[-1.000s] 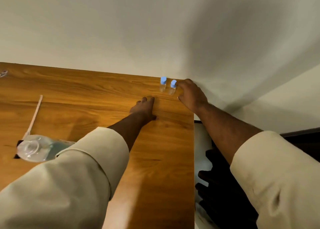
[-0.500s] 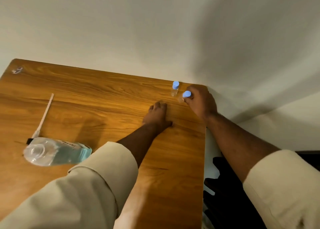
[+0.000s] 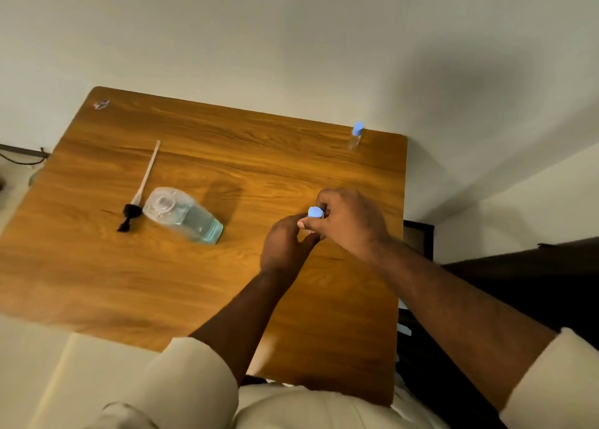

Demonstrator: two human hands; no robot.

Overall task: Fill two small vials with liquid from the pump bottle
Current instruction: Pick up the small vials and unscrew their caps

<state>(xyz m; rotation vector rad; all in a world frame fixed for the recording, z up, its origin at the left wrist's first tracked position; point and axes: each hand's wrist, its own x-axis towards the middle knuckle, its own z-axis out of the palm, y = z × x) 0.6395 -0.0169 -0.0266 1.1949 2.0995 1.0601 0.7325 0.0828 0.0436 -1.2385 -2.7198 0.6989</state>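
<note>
Over the middle right of the wooden table both my hands meet on one small vial with a blue cap. My right hand pinches the cap from the right; my left hand holds the vial's body from below, which its fingers mostly hide. The second blue-capped vial stands upright near the table's far right corner. The clear bottle of pale blue liquid stands open to the left. Its pump head with the long white tube lies on the table beside it.
A small clear object lies at the table's far left corner. The wall runs right behind the table. Dark furniture stands to the right of the table's edge. A cable hangs at the left.
My right hand has carried one vial from the far right corner back toward me. My left hand has lifted off the table and joined it on the vial. The view has tilted down.
</note>
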